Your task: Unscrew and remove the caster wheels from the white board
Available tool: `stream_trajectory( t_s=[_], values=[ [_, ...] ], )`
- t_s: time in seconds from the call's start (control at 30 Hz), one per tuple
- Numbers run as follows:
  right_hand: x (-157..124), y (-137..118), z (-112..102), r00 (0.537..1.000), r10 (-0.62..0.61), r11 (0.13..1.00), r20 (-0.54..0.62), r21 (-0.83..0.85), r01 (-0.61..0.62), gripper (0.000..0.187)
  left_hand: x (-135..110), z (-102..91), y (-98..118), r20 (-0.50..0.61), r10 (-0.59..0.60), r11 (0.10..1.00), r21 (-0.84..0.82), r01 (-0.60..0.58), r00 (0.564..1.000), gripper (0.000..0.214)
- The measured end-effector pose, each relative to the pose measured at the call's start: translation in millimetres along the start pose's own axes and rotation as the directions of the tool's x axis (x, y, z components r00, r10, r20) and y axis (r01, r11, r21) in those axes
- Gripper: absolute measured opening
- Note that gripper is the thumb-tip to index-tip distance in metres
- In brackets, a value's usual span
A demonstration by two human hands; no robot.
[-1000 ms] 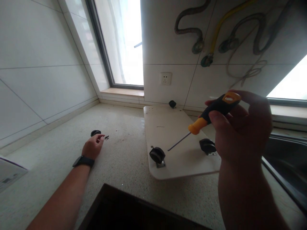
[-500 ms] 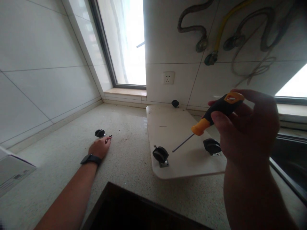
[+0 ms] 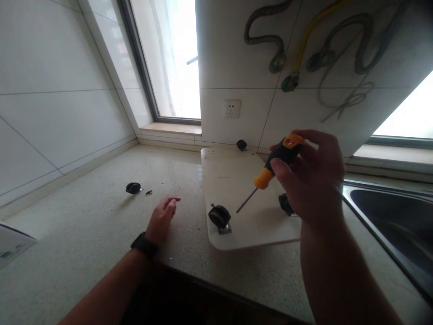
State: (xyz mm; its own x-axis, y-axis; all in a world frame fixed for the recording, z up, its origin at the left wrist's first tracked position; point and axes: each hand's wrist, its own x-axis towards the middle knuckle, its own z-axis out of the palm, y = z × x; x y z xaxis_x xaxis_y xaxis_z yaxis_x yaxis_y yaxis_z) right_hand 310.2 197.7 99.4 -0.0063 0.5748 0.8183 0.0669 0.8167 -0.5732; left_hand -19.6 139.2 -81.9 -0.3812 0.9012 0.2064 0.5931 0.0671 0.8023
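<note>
My right hand [image 3: 309, 180] is closed round a screwdriver [image 3: 274, 163] with a black and orange handle, held above a white board [image 3: 233, 180]; its tip points down-left toward a black caster [image 3: 219, 215] at the board's near left corner. Two more casters [image 3: 286, 204] [image 3: 241, 145] sit on the board, one partly behind my hand. My left hand [image 3: 162, 219], with a dark watch on the wrist, hovers over the speckled counter [image 3: 84, 225] left of the board, fingertips pinched together; what they hold is too small to make out. A loose caster [image 3: 133, 188] and small screws [image 3: 148, 192] lie farther left.
A steel sink [image 3: 389, 216] lies to the right of the board. A dark panel [image 3: 189, 298] fills the near counter edge. A white box [image 3: 10, 246] sits at far left. Tiled walls, a socket [image 3: 232, 109] and hanging hoses [image 3: 270, 43] stand behind.
My left hand has drawn back from the loose caster and screws and moved right toward the board, fingers pinched. My right hand with the screwdriver has shifted slightly left.
</note>
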Motion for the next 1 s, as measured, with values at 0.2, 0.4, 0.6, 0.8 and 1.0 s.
stream_trajectory(
  t_s=[0.2,0.4,0.6,0.8,1.0],
  values=[
    [-8,-1,9,0.990,0.094,0.995,0.103,0.018,-0.097,0.051,-62,38.5,58,0.263,0.102,0.879,-0.475,0.037,0.960,0.046],
    [-17,-11,17,0.985,0.088,0.996,0.147,-0.004,-0.088,0.054,-81,41.1,76,0.354,0.119,0.817,-0.566,0.111,0.927,0.067],
    [-22,-9,23,0.972,0.115,0.991,0.207,0.040,-0.126,0.054,-83,40.7,83,0.316,0.195,0.872,-0.489,-0.017,0.929,0.074],
    [-20,-11,22,0.983,0.063,0.997,0.172,0.030,-0.069,0.055,-79,41.8,87,0.241,0.327,0.930,-0.252,-0.266,0.914,0.073],
    [-17,-8,18,0.977,0.075,0.997,0.201,-0.030,-0.071,0.054,-71,36.9,88,0.330,0.345,0.927,-0.269,-0.262,0.879,0.075]
  ],
)
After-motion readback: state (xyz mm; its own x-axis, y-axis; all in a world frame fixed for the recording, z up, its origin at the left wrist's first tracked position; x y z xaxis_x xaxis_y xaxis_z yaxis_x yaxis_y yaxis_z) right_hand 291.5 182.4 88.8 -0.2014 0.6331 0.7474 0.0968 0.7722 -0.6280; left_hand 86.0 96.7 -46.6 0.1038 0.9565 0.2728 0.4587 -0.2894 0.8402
